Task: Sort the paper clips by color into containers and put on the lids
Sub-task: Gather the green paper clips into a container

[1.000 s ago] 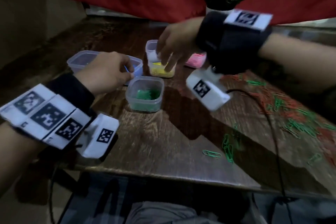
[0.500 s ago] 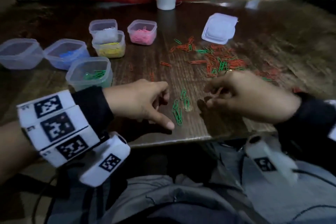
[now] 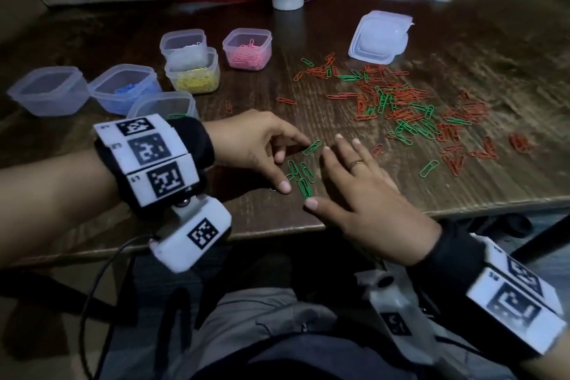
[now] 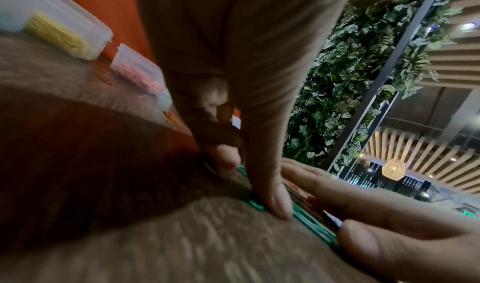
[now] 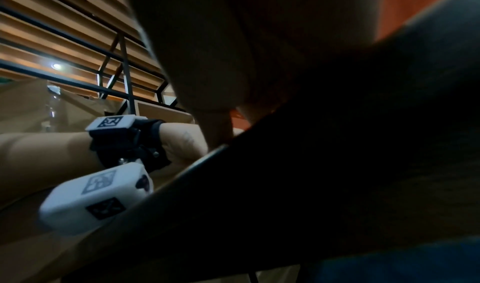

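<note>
Green paper clips (image 3: 300,174) lie near the wooden table's (image 3: 308,216) front edge between 2 hands: the left hand (image 3: 256,145) with fingertips pressing the clips, the right hand (image 3: 361,191) flat, fingers spread beside them.

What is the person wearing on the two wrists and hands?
Each wrist has a black cuff with white blocks printed with black square codes, and a white camera box hangs below. A dark cable runs from the box under the left hand. The right hand wears a gold ring.
</note>
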A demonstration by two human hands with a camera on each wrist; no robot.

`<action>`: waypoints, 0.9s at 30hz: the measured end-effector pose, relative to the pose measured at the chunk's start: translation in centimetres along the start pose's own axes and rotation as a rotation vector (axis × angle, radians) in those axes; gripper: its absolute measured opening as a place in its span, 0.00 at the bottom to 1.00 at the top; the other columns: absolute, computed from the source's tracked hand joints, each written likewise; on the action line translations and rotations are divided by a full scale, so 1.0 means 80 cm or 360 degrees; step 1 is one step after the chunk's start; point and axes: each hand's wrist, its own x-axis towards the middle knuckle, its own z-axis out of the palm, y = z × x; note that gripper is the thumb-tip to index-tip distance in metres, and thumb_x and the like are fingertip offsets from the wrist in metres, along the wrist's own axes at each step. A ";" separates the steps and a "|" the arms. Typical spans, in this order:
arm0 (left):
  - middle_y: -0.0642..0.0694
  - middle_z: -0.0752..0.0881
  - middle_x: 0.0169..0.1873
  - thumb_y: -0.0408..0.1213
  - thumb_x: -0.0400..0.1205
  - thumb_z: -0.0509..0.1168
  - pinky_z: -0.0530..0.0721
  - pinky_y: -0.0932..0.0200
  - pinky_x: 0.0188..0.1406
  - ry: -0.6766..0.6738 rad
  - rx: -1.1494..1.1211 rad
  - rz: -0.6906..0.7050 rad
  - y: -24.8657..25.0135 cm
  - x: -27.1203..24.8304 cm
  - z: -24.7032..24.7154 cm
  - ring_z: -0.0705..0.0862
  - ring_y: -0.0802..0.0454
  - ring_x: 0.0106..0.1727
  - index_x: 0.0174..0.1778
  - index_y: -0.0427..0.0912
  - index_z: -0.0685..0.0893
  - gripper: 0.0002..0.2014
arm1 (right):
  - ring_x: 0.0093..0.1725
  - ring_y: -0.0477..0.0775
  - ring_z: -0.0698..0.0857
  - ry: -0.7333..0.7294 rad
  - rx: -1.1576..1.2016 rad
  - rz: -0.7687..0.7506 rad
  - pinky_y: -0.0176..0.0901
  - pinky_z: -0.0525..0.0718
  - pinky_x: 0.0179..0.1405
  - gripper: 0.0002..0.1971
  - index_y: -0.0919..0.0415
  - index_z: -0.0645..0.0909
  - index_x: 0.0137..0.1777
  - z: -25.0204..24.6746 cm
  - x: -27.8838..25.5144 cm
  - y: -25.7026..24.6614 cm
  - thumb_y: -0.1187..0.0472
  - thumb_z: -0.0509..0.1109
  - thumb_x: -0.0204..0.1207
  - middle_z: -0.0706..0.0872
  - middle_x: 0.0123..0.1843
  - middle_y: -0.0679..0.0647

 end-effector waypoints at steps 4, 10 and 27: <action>0.49 0.85 0.42 0.45 0.61 0.80 0.75 0.79 0.35 0.0178 0.0053 0.0066 -0.002 0.001 0.002 0.82 0.65 0.34 0.55 0.49 0.86 0.25 | 0.72 0.56 0.60 0.0238 0.0029 0.0028 0.47 0.66 0.66 0.40 0.47 0.58 0.80 -0.005 0.006 -0.003 0.35 0.64 0.70 0.61 0.74 0.53; 0.58 0.81 0.25 0.36 0.65 0.79 0.79 0.72 0.28 -0.0005 -0.0190 0.0077 0.001 0.008 0.001 0.79 0.67 0.26 0.36 0.46 0.85 0.10 | 0.72 0.59 0.62 0.0077 0.0047 -0.0026 0.51 0.67 0.70 0.28 0.47 0.71 0.73 -0.018 0.034 -0.005 0.42 0.67 0.73 0.64 0.74 0.53; 0.58 0.80 0.28 0.36 0.75 0.72 0.80 0.72 0.25 -0.0058 -0.0044 0.0034 0.004 0.005 0.007 0.81 0.63 0.30 0.36 0.50 0.82 0.06 | 0.39 0.49 0.74 0.0273 0.0405 0.0016 0.37 0.65 0.30 0.07 0.58 0.82 0.38 -0.021 0.046 0.005 0.57 0.77 0.68 0.72 0.28 0.43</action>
